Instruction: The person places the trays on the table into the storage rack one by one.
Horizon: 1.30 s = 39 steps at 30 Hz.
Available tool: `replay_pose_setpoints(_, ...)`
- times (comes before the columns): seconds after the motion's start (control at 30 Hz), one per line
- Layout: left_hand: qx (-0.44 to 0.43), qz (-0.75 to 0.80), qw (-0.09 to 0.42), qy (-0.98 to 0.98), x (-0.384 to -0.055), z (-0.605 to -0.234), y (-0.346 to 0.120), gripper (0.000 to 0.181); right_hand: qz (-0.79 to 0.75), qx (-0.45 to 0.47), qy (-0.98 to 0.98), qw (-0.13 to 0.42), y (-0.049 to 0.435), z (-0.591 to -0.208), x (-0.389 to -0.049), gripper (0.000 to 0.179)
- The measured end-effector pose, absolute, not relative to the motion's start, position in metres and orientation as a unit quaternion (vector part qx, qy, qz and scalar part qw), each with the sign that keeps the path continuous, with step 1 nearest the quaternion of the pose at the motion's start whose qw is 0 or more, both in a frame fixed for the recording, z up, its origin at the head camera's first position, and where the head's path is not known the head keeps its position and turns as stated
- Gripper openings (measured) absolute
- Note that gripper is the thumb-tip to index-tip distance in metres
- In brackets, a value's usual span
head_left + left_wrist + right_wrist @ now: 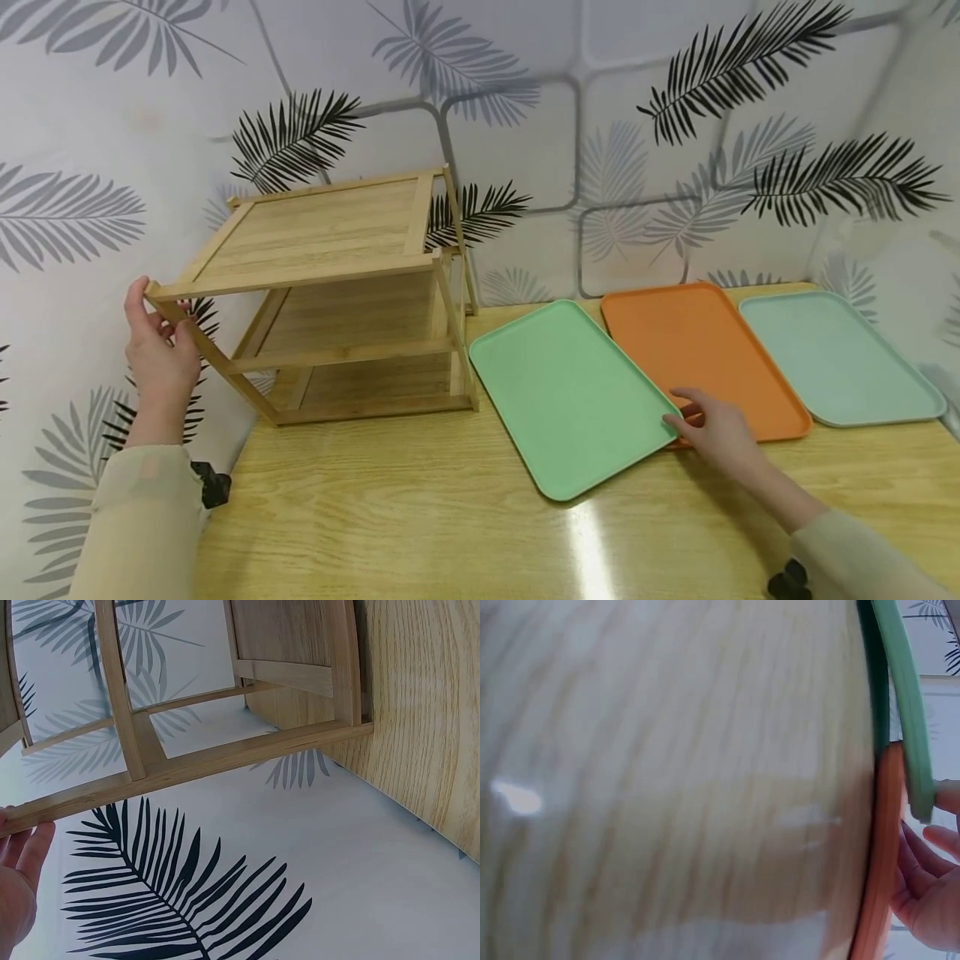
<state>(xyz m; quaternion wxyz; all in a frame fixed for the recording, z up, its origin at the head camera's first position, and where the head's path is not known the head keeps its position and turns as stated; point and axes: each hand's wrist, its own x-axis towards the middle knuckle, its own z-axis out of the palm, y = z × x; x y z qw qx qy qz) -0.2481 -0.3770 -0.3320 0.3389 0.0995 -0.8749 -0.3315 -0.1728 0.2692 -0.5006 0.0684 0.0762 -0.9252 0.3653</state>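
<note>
A three-tier wooden shelf rack [315, 225] stands at the back left. My left hand [161, 358] holds the upper end of its front left post, fingers around the wood; in the left wrist view that post [202, 766] runs down toward the table. My right hand [716, 429] pinches the near right corner of a light green tray [577, 392]. That corner overlaps an orange tray [712, 358], and in the right wrist view the green tray's edge [909, 712] sits raised above the orange rim [885, 855].
A pale blue-green tray [840, 358] lies at the far right, beside the orange one. All stand on a wood-grain table [360, 500]. Behind and to the left, a white covering [517, 142] with leaf patterns closes off the space.
</note>
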Motion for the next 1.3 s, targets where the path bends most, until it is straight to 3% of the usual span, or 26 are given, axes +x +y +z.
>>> replay_pose_setpoints(0.4,0.096,-0.333,0.338,-0.875,-0.250,-0.333,-0.378,0.059,0.445,0.051,-0.890,0.090,0.261,-0.507,-0.173,0.037)
replay_pose_setpoints(0.73,0.102,-0.335,0.333,-0.876,-0.250,-0.334,-0.379,0.060,0.494,0.009,-0.837,0.233,0.262,-0.496,-0.177,0.024)
replay_pose_setpoints(1.17,0.092,-0.332,0.344,-0.874,-0.252,-0.334,-0.377,0.058,0.548,-0.038,-0.788,0.279,0.282,-0.422,-0.185,0.023)
replay_pose_setpoints(1.3,0.086,-0.331,0.344,-0.875,-0.250,-0.333,-0.378,0.060,0.552,-0.029,-0.789,0.269,0.293,-0.400,-0.186,0.021)
